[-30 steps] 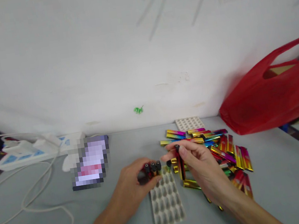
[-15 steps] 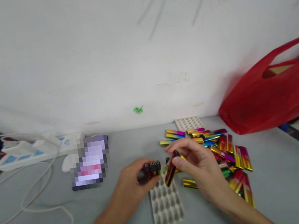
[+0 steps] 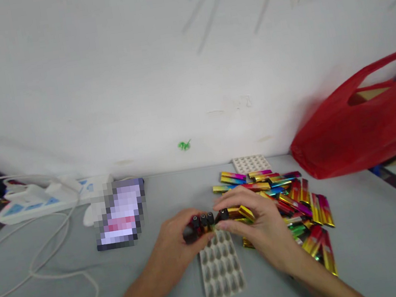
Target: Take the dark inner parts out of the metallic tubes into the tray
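Observation:
My left hand (image 3: 176, 236) is closed round several slim lighters (image 3: 203, 220), their black tops facing up in a row. Close beside them, my right hand (image 3: 259, 221) pinches another black-topped lighter (image 3: 223, 214) between thumb and fingers. A pale tray (image 3: 221, 269) with rows of oval slots lies below both hands, its far end partly hidden by them. Right of the tray spreads a loose pile of shiny lighters (image 3: 314, 208) in gold, red, purple and green, some of it behind my right hand.
A second pale tray (image 3: 251, 164) lies against the wall. At the right stands a red bag (image 3: 358, 124). On the left are a phone (image 3: 121, 212) with a blurred screen, a white power strip (image 3: 52, 197) and a loose white cable (image 3: 59, 276) on the grey table.
The lighter in my right hand has turned from a slanted hold to having its black top up, and sits nearer the row in my left hand. My left hand stays nearly still.

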The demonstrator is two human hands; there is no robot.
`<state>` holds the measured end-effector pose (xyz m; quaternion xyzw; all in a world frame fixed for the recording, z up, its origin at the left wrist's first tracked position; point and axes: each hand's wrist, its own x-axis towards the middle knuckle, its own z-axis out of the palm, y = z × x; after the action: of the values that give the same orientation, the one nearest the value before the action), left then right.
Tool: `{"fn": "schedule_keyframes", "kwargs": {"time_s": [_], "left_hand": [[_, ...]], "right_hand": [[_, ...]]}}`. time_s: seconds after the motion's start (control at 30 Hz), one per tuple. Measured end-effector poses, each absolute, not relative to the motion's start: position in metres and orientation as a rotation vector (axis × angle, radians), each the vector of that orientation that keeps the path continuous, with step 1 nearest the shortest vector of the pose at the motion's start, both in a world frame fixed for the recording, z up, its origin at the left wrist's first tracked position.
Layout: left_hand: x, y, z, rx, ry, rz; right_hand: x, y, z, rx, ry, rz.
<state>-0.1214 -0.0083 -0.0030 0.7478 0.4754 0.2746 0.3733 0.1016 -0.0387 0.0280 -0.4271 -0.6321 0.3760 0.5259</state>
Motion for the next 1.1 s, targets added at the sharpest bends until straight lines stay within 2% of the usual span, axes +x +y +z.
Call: {"fn": "schedule_keyframes", "kwargs": {"time_s": [0.3,1.1], "left_hand": [[-0.120,-0.009,-0.003,1.904,1.216,0.700],[-0.120,-0.008,-0.005,1.874,1.179,0.725]], "right_hand": [[0.102,-0.037,0.024,-1.072,-1.544,0.986],[0.102,-0.044,0.022,-1.264,-1.651,0.894]]}}
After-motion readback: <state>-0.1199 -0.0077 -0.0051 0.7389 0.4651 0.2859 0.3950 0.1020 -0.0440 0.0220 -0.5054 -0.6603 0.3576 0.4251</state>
